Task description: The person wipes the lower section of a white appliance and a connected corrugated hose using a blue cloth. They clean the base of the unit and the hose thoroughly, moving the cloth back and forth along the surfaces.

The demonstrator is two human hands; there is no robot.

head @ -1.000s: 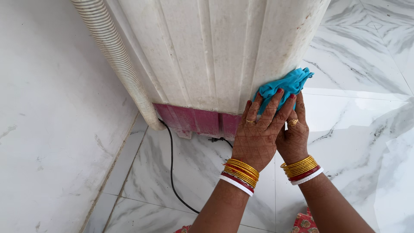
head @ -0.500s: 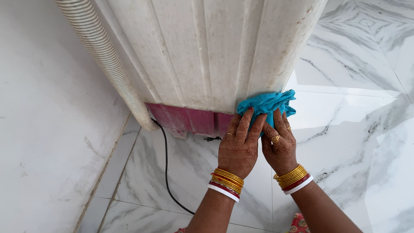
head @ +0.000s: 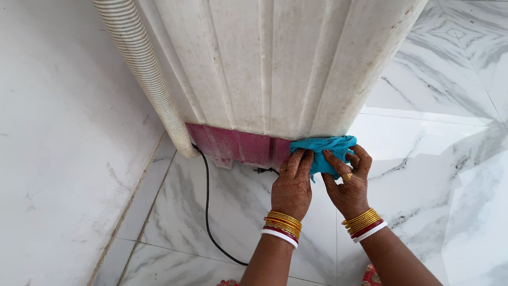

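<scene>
Teal cloth (head: pixel 321 146), bunched (twisted folds), pressed against ribbed white machine (head: pixel 275 63)

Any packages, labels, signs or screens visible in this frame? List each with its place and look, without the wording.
None in view: no package, label, sign or screen shows.
The white ribbed appliance body and its pink base panel show no sticker or display on this side.
The left hand and right hand hold only a plain teal cloth.

packages: none | labels: none | signs: none | screens: none
</scene>
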